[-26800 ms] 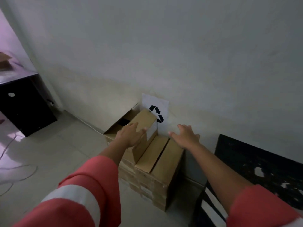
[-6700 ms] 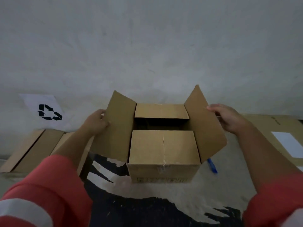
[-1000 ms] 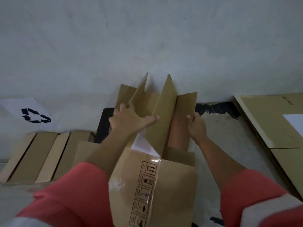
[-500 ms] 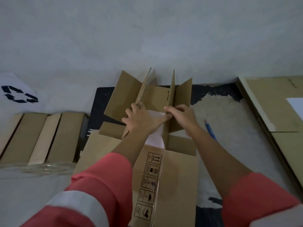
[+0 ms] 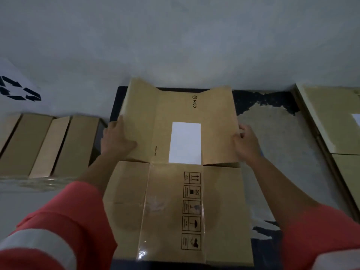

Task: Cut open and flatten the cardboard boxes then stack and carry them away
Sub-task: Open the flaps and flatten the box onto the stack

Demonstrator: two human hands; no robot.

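Note:
A brown cardboard box (image 5: pixel 175 191) lies flattened on the worn black table (image 5: pixel 272 133) in front of me, with a white label, handling symbols and clear tape on its upper face. My left hand (image 5: pixel 116 140) holds the left edge of the far half, thumb on top. At the right edge of that same half, my right hand (image 5: pixel 246 144) grips the cardboard with curled fingers. The blue cutter seen earlier is out of sight.
Flattened cardboard pieces (image 5: pixel 44 145) stand packed together at the left, below a recycling sign (image 5: pixel 19 90) on the wall. More flat cardboard (image 5: pixel 335 121) with a white label lies at the right. A grey wall rises just behind the table.
The upright flaps have gone down and the box now lies flat. My hands moved apart from the middle flaps to the left and right edges.

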